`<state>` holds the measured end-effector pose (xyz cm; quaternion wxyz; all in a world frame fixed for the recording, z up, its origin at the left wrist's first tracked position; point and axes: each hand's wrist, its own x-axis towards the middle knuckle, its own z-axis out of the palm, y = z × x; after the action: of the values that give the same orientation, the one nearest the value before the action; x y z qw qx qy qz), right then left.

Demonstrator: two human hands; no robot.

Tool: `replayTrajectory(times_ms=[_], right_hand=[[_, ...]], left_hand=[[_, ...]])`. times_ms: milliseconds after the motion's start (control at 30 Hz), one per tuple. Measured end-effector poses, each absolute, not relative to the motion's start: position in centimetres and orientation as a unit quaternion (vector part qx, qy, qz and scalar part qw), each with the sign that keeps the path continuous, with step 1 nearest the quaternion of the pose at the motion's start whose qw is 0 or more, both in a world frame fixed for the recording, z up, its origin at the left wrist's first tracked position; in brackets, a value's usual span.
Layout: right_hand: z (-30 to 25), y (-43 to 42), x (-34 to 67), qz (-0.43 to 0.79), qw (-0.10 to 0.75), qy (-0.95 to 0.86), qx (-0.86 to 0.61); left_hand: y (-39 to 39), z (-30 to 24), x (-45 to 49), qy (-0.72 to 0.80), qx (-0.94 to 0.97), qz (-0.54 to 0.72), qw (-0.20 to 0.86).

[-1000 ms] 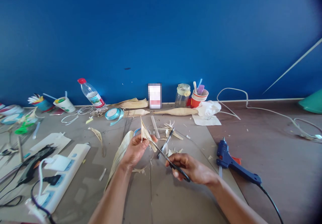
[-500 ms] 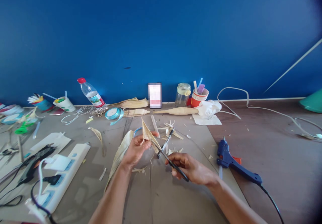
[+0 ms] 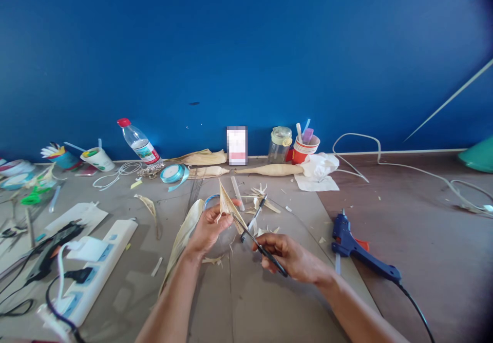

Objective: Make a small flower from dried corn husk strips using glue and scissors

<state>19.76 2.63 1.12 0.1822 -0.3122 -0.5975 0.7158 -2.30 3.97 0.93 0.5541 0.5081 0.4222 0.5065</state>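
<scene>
My left hand [image 3: 208, 228] pinches a pointed piece of dry corn husk [image 3: 227, 204] and holds it upright over the cardboard sheet [image 3: 246, 302]. My right hand [image 3: 292, 258] grips black scissors [image 3: 260, 248], whose blades reach up and left into the husk's lower edge. Husk trimmings [image 3: 262, 204] lie scattered just beyond the hands. A long pale husk leaf [image 3: 183, 235] lies under my left wrist, beside a blue ribbon roll [image 3: 210, 202] partly hidden by the hand.
A blue glue gun [image 3: 356, 250] with a black cord lies to the right. A white power strip [image 3: 96, 268] with plugs sits to the left. Along the blue wall stand a water bottle [image 3: 138, 143], a jar [image 3: 279, 145], a red cup [image 3: 304, 150], whole husks and a ribbon spool [image 3: 173, 173].
The husk piece has tilted slightly in my left hand and the scissors have shifted a little up along its edge. Everything else stays put.
</scene>
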Motion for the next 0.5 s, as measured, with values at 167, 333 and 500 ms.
replayTrajectory(times_ms=[167, 333, 500], right_hand=[[1.02, 2.65, 19.72, 0.724, 0.183, -0.589, -0.310], [1.00, 2.65, 19.74, 0.724, 0.176, -0.591, -0.309], [1.16, 2.71, 19.75, 0.723, 0.172, -0.589, -0.317]], left_hand=[[3.93, 0.94, -2.19, 0.417, 0.502, 0.509, 0.562], [3.87, 0.97, -2.07, 0.427, 0.491, 0.516, 0.558], [3.98, 0.90, -2.21, 0.425, 0.497, 0.507, 0.562]])
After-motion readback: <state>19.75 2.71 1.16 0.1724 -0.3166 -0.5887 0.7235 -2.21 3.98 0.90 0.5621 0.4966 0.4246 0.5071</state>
